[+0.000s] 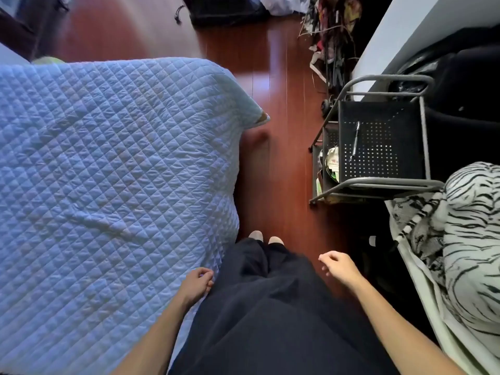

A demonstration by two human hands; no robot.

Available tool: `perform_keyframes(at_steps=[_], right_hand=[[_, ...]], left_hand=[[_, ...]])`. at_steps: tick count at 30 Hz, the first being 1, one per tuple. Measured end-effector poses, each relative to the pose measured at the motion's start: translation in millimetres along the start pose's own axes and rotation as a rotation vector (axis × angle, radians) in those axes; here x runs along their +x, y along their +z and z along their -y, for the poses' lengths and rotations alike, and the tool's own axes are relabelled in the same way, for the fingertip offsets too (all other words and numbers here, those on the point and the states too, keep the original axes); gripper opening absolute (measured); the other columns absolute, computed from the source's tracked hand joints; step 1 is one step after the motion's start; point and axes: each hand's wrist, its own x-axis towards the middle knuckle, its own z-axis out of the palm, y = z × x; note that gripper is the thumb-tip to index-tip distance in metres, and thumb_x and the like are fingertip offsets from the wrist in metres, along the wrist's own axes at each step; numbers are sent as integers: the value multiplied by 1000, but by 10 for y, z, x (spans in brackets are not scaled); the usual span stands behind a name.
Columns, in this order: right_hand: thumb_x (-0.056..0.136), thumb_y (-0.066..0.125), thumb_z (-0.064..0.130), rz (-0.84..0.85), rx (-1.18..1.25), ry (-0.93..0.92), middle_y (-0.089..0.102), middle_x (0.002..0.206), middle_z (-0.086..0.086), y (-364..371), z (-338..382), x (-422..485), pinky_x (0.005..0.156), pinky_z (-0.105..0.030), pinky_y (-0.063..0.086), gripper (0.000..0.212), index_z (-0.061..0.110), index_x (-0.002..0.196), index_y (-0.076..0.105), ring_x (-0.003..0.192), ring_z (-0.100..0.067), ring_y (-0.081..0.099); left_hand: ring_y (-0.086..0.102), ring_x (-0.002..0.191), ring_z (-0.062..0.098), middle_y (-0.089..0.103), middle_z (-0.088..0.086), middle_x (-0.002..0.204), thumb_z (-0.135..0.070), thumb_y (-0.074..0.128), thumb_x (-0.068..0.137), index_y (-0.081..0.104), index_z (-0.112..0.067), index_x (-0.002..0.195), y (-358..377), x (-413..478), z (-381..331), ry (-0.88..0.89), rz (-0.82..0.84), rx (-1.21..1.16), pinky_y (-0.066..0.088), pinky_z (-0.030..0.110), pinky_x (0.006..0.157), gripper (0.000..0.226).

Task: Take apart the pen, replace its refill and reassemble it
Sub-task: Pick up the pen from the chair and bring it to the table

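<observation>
Fingers of both hands are loosely curled and empty; the pen on the black cart should be reached and lifted by its barrel.

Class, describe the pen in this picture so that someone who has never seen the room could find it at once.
Look right of the quilted blue bed, across the strip of red wooden floor, to the grey-framed cart. On its black perforated top tray lies the pen, a slim silvery stick pointing away from the person. It is the only thing on that tray; the clutter sits on the shelf below.
</observation>
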Motion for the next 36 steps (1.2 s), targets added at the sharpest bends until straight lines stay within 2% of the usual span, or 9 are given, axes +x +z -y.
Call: perform_keyframes(at_steps=[4, 11, 14, 16, 21, 24, 27, 33, 36], right_hand=[[101, 67, 23, -58, 64, -55, 73, 73, -4, -215, 628, 269, 72, -32, 51, 20, 16, 85, 75, 65, -20, 65], [101, 66, 23, -133, 113, -116, 74, 75, -2, -401, 1391, 662, 64, -29, 48, 18, 22, 84, 74, 64, -17, 65], [101, 66, 20, -155, 114, -66, 73, 73, -3, -405, 1441, 716, 63, -29, 48, 20, 20, 83, 74, 62, -17, 64], [101, 67, 18, -155, 93, -18, 72, 70, -3, -392, 1391, 729, 61, -27, 48, 22, 19, 81, 74, 59, -16, 62], [102, 67, 15, -154, 85, 116, 73, 71, -5, -386, 1241, 637, 58, -26, 45, 26, 17, 78, 75, 57, -15, 60], [102, 67, 14, -149, 121, 187, 81, 93, -16, -395, 1185, 522, 63, -28, 47, 24, 15, 81, 77, 68, -18, 63], [103, 66, 17, -152, 163, 259, 81, 104, -20, -422, 1153, 487, 73, -33, 46, 20, 5, 94, 81, 80, -25, 65], [104, 66, 14, -165, 251, 317, 80, 110, -24, -575, 1321, 737, 58, -28, 43, 21, 0, 99, 80, 78, -26, 67], [104, 66, 11, -188, 316, 303, 80, 105, -25, -767, 1509, 1030, 66, -33, 43, 21, -4, 102, 80, 97, -38, 75]], left_hand=[[41, 52, 16, 50, 9, 65, -5, 49, 105, 60, 1, 97, -89, 64, -127, -23, -27, 59, 36, 18, 44, 15], [44, 55, 12, 55, 5, 68, -7, 52, 104, 61, -4, 93, -421, 417, -528, -10, -9, 148, 34, 8, 40, 14], [46, 56, 13, 58, 7, 72, -7, 51, 104, 63, -2, 91, -621, 653, -818, 21, -1, 194, 35, 9, 41, 18], [48, 58, 16, 59, 11, 73, -7, 51, 105, 64, 3, 101, -723, 816, -1069, 28, 3, 201, 39, 14, 45, 17], [46, 53, 18, 53, 14, 70, -3, 47, 106, 56, 6, 104, -845, 1182, -1901, 62, 38, 196, 39, 13, 36, 14], [52, 55, 15, 59, 16, 81, -11, 48, 105, 59, 3, 108, -822, 1343, -2447, 122, 79, 237, 40, 16, 43, 18], [54, 57, 14, 59, 13, 81, -10, 48, 105, 60, 1, 106, -704, 1449, -3002, 196, 98, 230, 42, 13, 41, 17], [57, 60, 12, 64, 17, 87, -11, 51, 104, 63, -3, 105, -445, 1600, -3885, 313, 125, 299, 42, 8, 42, 15], [58, 60, 13, 66, 13, 85, -14, 52, 104, 64, -5, 104, -403, 1665, -4139, 290, 125, 399, 43, 10, 44, 15]])
